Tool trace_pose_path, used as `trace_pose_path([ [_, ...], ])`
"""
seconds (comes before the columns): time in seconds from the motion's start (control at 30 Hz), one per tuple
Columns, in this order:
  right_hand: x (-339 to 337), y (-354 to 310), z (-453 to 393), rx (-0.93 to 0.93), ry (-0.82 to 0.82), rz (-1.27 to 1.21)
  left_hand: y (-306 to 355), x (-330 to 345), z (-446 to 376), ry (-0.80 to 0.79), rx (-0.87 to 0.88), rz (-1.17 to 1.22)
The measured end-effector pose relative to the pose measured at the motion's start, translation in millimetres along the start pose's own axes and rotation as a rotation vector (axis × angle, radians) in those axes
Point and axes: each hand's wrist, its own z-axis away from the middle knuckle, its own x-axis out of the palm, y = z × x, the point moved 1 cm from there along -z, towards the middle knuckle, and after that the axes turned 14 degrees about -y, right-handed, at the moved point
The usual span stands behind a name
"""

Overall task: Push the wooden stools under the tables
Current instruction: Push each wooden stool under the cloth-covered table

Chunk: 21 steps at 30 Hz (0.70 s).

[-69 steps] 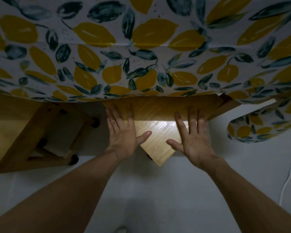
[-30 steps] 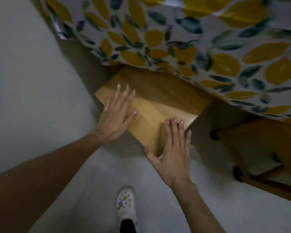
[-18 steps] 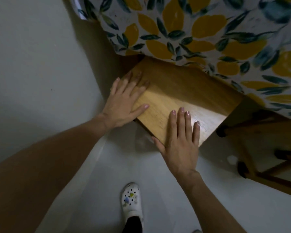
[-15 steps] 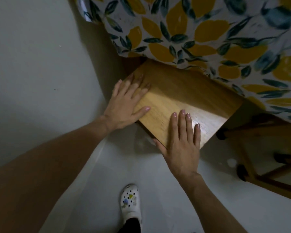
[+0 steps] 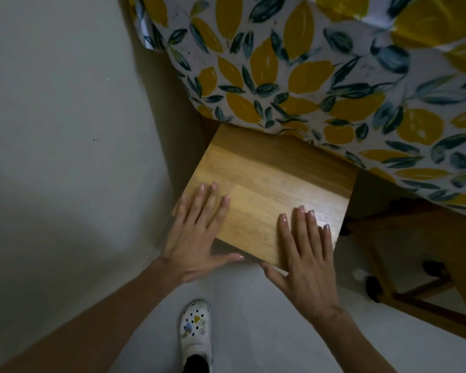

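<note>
A wooden stool (image 5: 269, 181) with a square seat stands half under the table, its far edge hidden by the hanging lemon-print tablecloth (image 5: 320, 71). My left hand (image 5: 197, 232) lies flat on the seat's near left corner, fingers spread, thumb along the front edge. My right hand (image 5: 307, 254) lies flat on the near right part of the seat, thumb hooked below the front edge. Neither hand grips anything. A second wooden stool (image 5: 414, 286) shows its legs and black feet at the right, partly under the cloth.
A pale wall (image 5: 65, 130) runs close along the stool's left side. The floor (image 5: 253, 332) is light grey. My foot in a white clog (image 5: 195, 327) stands just behind the stool.
The stool has turned squarer to the table edge. My left hand slid back to the near left corner and both hands sit closer to the front edge. The view shifted left.
</note>
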Motion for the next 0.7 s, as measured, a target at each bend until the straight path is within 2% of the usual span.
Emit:
trace_pose_path([
  [0.1,4,-9,-4,0.069,0.009,-0.04,-9,-4,-7,-0.017,0.034,0.002],
  [0.7,-39,29,-97,0.104,0.06,-0.046,-32,-54,-104,0.023,0.054,-0.005],
])
